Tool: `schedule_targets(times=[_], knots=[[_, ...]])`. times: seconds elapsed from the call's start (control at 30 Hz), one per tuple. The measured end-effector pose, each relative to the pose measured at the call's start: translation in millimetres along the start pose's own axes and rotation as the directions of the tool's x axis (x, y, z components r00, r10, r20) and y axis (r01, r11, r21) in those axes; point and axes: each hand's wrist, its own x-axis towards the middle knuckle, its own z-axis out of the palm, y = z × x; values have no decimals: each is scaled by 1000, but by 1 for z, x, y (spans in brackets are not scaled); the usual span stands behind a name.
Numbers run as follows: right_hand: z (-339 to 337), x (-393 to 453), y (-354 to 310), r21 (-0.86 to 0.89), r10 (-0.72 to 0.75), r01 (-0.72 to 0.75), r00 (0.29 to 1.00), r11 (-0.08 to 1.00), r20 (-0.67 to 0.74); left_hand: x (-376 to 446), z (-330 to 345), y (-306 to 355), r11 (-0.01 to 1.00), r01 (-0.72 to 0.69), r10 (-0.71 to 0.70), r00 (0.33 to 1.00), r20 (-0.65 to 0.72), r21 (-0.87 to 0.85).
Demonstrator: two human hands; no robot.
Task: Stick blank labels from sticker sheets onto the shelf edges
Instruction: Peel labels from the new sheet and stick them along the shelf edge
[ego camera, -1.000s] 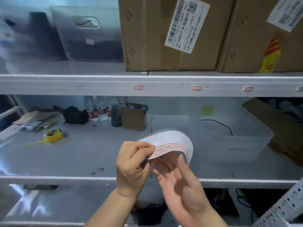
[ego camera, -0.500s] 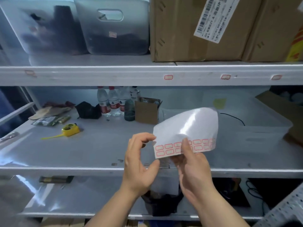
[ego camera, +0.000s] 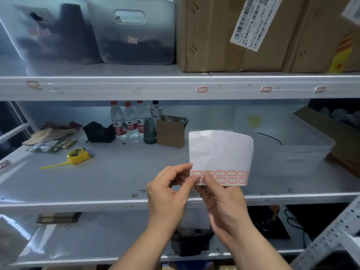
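A white sticker sheet (ego camera: pixel 221 151) stands upright in front of the middle shelf, with two rows of red-bordered blank labels along its bottom. My right hand (ego camera: pixel 222 203) holds the sheet from below, thumb pressed on its lower left part. My left hand (ego camera: pixel 169 193) pinches at the sheet's lower left corner with thumb and forefinger. The upper shelf edge (ego camera: pixel 136 90) carries three red-bordered labels (ego camera: pixel 202 89) to the right and a worn one (ego camera: pixel 32 84) at the left.
Two translucent bins (ego camera: pixel 134 32) and cardboard boxes (ego camera: pixel 229 34) stand on the upper shelf. On the middle shelf are water bottles (ego camera: pixel 127 123), a small carton (ego camera: pixel 171 131), a yellow tape measure (ego camera: pixel 77 155), a black cloth and a clear tub (ego camera: pixel 303 149).
The sheet has straightened from curled to upright. My left hand, which had let go, has closed on the sheet's lower left corner. The view has shifted left and closer.
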Motion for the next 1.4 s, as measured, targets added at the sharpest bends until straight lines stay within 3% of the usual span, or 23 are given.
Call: schedule_targets(times=[0.27, 0.57, 0.9, 1.27, 1.4], knots=[[-4, -3, 3, 43, -14, 14, 1000, 999, 2, -2, -4, 5, 967, -204, 206, 978, 0, 150], [-5, -8, 9, 6, -59, 60, 996, 998, -69, -8, -7, 5, 971, -173, 171, 985, 29, 166], [-3, -7, 9, -45, -114, 109, 985, 993, -129, -2, -9, 0, 890, -346, 350, 936, 41, 296], [-2, -8, 12, -38, -167, 162, 964, 986, -208, -6, 0, -7, 867, -413, 416, 908, 52, 279], [-4, -9, 11, -27, -152, 150, 978, 988, -143, -1, 3, -6, 932, -317, 305, 948, 95, 176]])
